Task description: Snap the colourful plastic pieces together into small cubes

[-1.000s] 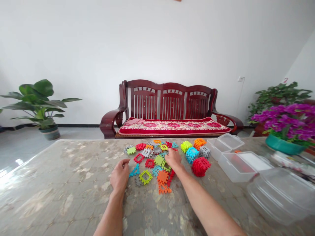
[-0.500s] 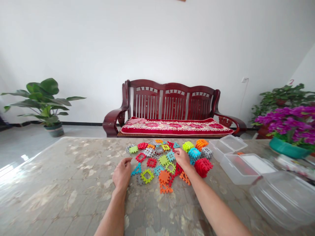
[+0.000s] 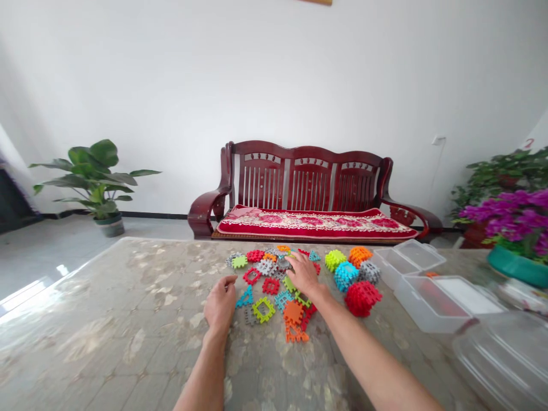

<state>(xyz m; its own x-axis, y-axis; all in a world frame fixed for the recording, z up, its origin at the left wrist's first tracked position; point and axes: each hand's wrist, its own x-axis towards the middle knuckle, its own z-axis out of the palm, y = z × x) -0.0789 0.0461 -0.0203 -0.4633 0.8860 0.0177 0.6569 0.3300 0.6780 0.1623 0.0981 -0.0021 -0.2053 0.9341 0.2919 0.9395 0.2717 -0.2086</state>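
Observation:
My left hand (image 3: 221,301) rests on the tabletop left of the loose pieces, fingers curled in and no piece visible in them. Close to its fingertips lies a blue triangle piece (image 3: 245,297), with a yellow-green square frame piece (image 3: 263,309) beside it. Over the middle of the spread of notched plastic building pieces reaches my right hand (image 3: 303,273), fingers extended and apart; it covers some pieces, and whether it touches them is unclear. Nearer me are an orange piece (image 3: 293,313) and an orange triangle piece (image 3: 296,333). A red square piece (image 3: 270,285) lies between my hands.
Stacks sorted by colour stand to the right, among them a red stack (image 3: 363,298) and a blue stack (image 3: 346,276). Beyond them are a clear plastic box (image 3: 432,305), a transparent lid (image 3: 505,354) and a flower pot (image 3: 518,265). A wooden bench (image 3: 308,171) stands behind the table.
My right hand has moved left, away from the stacks, and its fingers have spread. An orange frame piece by my right forearm is out of sight. My left hand stays resting, and the view has shifted slightly left.

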